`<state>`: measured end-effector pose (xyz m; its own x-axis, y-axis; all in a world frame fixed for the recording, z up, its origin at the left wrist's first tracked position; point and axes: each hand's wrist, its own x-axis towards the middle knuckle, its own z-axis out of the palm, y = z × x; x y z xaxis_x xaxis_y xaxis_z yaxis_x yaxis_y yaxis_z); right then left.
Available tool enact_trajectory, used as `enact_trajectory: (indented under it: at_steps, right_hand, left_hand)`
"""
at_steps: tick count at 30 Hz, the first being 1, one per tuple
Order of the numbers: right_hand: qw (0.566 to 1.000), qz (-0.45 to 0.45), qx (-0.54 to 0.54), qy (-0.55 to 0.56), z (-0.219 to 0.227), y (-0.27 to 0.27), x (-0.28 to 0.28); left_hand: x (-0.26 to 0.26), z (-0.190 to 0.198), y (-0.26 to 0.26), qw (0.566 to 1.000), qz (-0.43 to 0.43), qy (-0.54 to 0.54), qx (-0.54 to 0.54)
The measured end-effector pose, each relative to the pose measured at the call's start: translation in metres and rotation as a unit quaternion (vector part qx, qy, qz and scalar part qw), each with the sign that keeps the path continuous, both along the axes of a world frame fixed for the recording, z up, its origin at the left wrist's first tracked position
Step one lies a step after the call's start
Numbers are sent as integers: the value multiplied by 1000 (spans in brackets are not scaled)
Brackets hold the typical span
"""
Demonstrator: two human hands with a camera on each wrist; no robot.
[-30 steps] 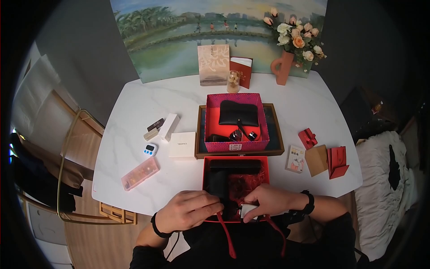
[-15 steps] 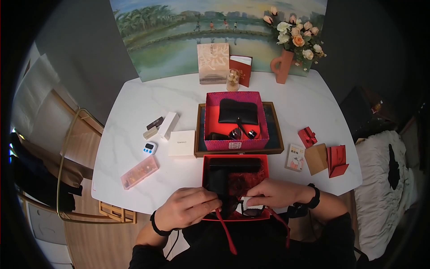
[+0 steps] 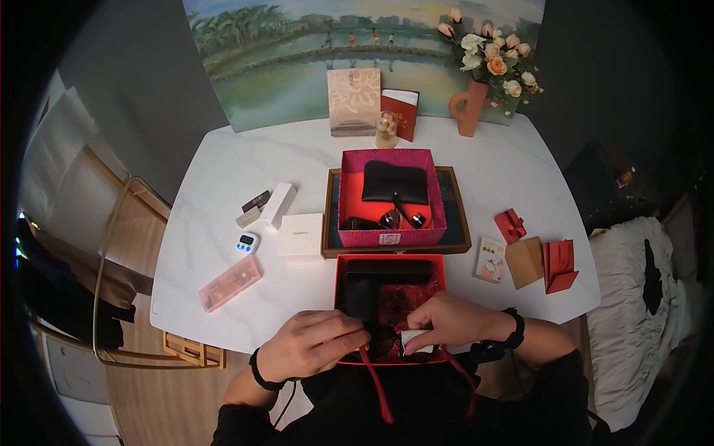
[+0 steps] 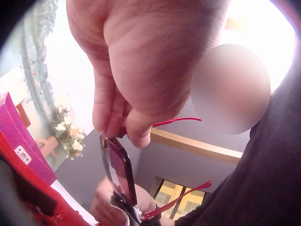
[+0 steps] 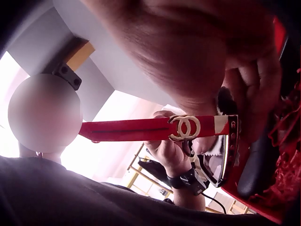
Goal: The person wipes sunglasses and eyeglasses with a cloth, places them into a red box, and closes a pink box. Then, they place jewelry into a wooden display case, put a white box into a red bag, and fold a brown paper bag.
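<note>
Sunglasses with red temples [image 3: 377, 386] are held over the near edge of a red box [image 3: 444, 281]. In the head view my left hand [image 3: 316, 346] pinches them at the left hinge. My right hand [image 3: 454, 323] grips a white cloth [image 3: 416, 340] against the other lens. In the left wrist view the dark lens [image 4: 120, 165] hangs below the left fingertips. The right wrist view shows the red temple [image 5: 131, 129] with interlocked metal letters, and the right thumb and fingers round the lens with the cloth.
Behind the red box, a pink patterned box [image 3: 439, 197] with a black pouch [image 3: 394, 182] stands on a brown tray [image 3: 462, 223]. White boxes [image 3: 301, 236], a timer [image 3: 247, 242] and a pink case [image 3: 230, 284] lie left; red packets [image 3: 559, 266] lie right.
My right hand has shifted slightly with the cloth over the lens, and the right temple has swayed. My left hand keeps its pinch at nearly the same place.
</note>
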<state>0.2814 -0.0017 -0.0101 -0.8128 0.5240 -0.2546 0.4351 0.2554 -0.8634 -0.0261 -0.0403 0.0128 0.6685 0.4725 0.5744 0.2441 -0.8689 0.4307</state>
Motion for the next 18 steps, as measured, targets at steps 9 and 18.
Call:
enact_trajectory:
  at_steps: [9, 18]
  right_hand:
    - [996, 42, -80, 28, -15, 4, 4]
    - [996, 29, -84, -19, 3, 2, -1]
  left_hand:
    - [0, -1, 1, 1000, 4, 5, -1]
    - [1, -6, 0, 1000, -6, 6, 6]
